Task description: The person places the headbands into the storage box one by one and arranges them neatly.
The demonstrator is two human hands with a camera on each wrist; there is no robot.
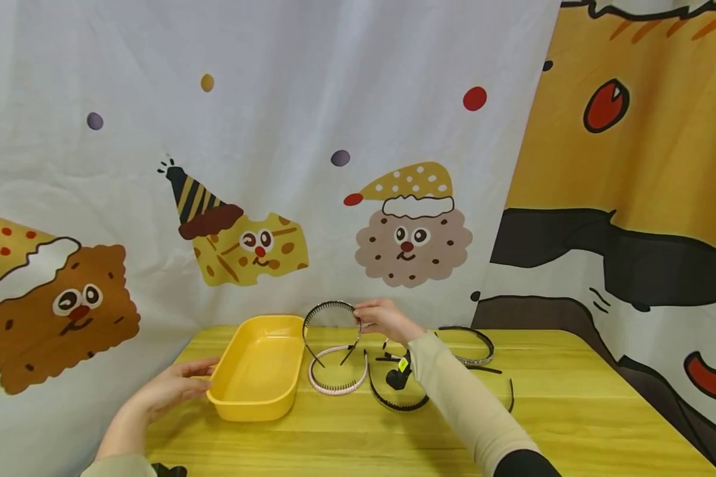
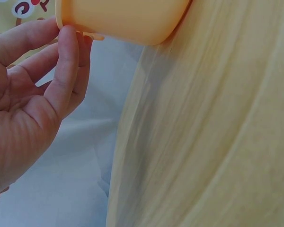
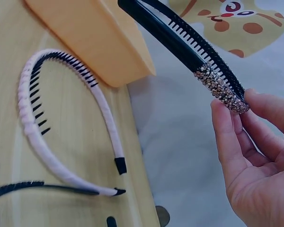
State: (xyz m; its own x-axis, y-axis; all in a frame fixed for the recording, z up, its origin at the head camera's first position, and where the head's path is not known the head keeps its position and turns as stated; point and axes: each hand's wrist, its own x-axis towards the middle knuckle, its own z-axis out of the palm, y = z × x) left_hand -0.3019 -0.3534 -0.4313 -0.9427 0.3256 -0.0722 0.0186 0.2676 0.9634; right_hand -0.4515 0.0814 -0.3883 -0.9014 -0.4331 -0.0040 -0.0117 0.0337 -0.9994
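My right hand (image 1: 388, 320) pinches a black toothed headband (image 3: 218, 87) with glittering stones on it, raised beside the yellow tray. In the right wrist view, thumb and fingertips meet on the stone-covered part. My left hand (image 1: 162, 389) holds the left rim of the yellow tray (image 1: 249, 413) between thumb and fingers; the left wrist view shows the thumb at the rim's edge. A pale pink headband (image 3: 25, 111) with black teeth lies on the table just right of the tray. Beside it lies a black headband (image 1: 394, 406), partly hidden by my right forearm.
Several more headbands lie to the right of my forearm, one of them a sparkly black headband (image 1: 492, 348). The wood-grain table (image 1: 334, 444) ends at the back against a cartoon-printed curtain (image 1: 274, 99). A black wrist device (image 1: 398, 377) sits by my right sleeve.
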